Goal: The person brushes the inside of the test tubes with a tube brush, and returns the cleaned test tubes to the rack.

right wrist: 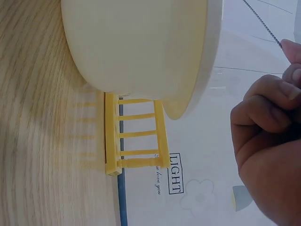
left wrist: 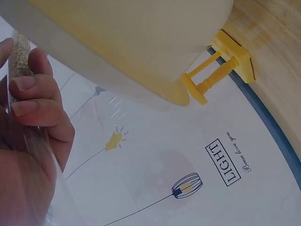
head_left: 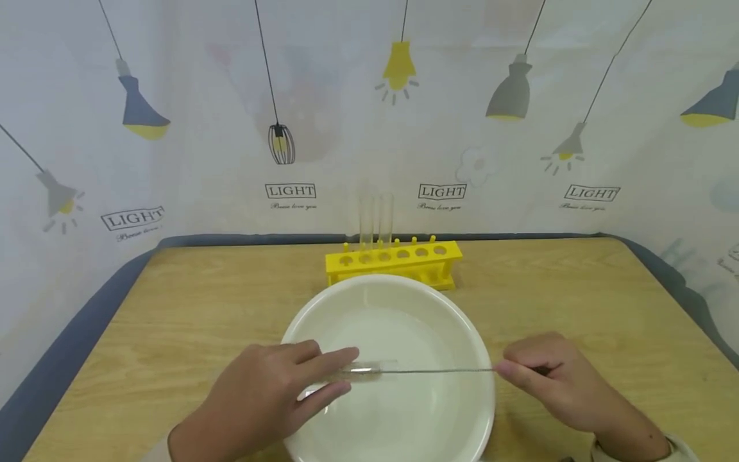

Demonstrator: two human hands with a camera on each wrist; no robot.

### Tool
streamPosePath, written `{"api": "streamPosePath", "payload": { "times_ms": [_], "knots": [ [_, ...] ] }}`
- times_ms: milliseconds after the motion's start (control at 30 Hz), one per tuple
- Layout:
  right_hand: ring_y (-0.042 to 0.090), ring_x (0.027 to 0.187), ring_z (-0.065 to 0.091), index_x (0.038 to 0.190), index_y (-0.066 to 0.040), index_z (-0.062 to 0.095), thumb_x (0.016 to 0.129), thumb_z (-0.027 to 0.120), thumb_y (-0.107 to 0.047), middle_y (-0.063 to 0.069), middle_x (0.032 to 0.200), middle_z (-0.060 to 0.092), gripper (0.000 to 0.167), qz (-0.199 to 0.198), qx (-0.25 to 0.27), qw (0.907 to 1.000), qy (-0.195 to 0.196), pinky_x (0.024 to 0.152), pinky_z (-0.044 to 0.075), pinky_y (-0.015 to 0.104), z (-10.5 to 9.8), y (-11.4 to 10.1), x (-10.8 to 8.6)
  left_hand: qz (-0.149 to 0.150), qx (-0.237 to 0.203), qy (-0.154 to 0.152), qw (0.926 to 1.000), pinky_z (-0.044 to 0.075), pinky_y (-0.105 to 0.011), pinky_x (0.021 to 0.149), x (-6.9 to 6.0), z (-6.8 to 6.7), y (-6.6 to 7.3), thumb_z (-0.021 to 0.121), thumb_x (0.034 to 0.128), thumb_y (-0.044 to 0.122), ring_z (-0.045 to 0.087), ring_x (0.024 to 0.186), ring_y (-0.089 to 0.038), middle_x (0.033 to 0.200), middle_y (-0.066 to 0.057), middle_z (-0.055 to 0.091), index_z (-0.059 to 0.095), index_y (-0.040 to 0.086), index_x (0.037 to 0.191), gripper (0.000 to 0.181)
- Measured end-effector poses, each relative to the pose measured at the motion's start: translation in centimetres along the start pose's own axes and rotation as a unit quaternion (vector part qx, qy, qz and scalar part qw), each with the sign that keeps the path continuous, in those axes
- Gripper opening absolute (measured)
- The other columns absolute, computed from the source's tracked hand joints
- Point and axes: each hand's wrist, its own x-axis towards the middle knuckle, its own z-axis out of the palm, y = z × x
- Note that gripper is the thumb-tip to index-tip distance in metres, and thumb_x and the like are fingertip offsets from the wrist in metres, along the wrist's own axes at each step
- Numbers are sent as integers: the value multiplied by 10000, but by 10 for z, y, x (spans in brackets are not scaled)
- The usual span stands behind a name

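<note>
Over the white basin [head_left: 487,410], my left hand [head_left: 260,391] grips a clear glass test tube [head_left: 372,367] lying roughly level, its mouth toward the right. A test tube brush runs into that tube; its thin twisted wire [head_left: 441,371] stretches straight across the basin to my right hand [head_left: 560,382], which pinches the wire's outer end beyond the right rim. In the left wrist view, pale bristles [left wrist: 19,56] show inside the glass, with curled fingers [left wrist: 40,113] around the tube. The right wrist view catches only a short piece of wire [right wrist: 263,22] by the thumb.
Behind the basin stands a yellow test tube rack [head_left: 394,256] with a row of holes and pegs. Two clear test tubes [head_left: 385,221] stand upright in it. The wooden table [head_left: 202,308] ends at a wall cloth printed with lamps [head_left: 346,128].
</note>
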Motion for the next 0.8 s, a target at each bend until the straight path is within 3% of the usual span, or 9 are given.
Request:
{"api": "streamPosePath", "payload": {
  "times_ms": [233, 367, 533, 800],
  "knots": [
    [75, 493, 277, 618, -105, 369, 799, 451, 325, 3, 571, 298, 474, -76, 385, 9988, 286, 440, 268, 157, -3, 3, 0, 36, 38, 152, 9999, 275, -93, 475, 1, 0, -3, 493, 1045, 428, 391, 523, 31, 711, 125, 565, 724, 256, 1189, 322],
    [82, 478, 261, 616, -95, 358, 806, 410, 334, 8, 575, 292, 473, -180, 656, 9967, 431, 430, 254, 147, -3, 5, -1, -83, 53, 36, 9999, 263, -89, 477, 0, 0, -3, 439, 1056, 450, 383, 524, 36, 711, 133, 568, 731, 263, 1183, 370],
    [83, 481, 254, 611, -82, 367, 826, 395, 328, 11, 578, 303, 464, -354, 795, 9933, 765, 422, 237, 148, -3, 6, -1, -89, 31, 99, 9999, 279, -96, 474, 0, 0, -5, 478, 1048, 435, 389, 528, 30, 716, 125, 575, 729, 262, 1187, 336],
    [90, 474, 249, 601, -65, 371, 847, 352, 325, 9, 555, 303, 461, -368, 892, 9866, 1317, 412, 212, 170, -3, 5, -1, -160, 87, 17, 9998, 297, -108, 477, -1, 1, -5, 434, 1056, 459, 389, 528, 21, 716, 123, 570, 732, 258, 1190, 384]
  ]
}}
